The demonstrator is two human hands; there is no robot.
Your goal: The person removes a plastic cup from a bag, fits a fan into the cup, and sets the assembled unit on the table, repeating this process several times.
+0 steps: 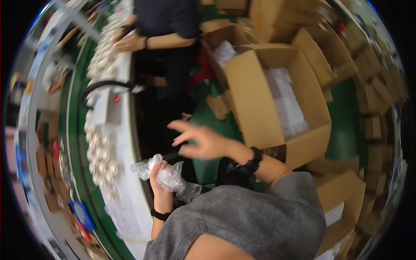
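From where I stand, what matters is how the clear crinkled plastic bag lies between the wearer's two hands. It sits left of centre in the lower half of the frame, gathered in the left hand, whose fingers are curled closed around it. A pale lump shows at its upper end, though the film and the glare hide what that is. The bag's longer run slants from the pale worktable side down toward the lower right, its loose tail ending near the grey shirt.

The right hand is up and to the right of it, near the middle of the frame, clearly apart from the plastic. Its fingers are spread wide and point left; it is a bit blurred, but I see nothing in it. So the left hand is the one on the bag, and from the right hand the bag lies down and to the left.

Rows of round white pieces stand along the table at the left, while a big open carton sits at the upper right, beyond the right hand.
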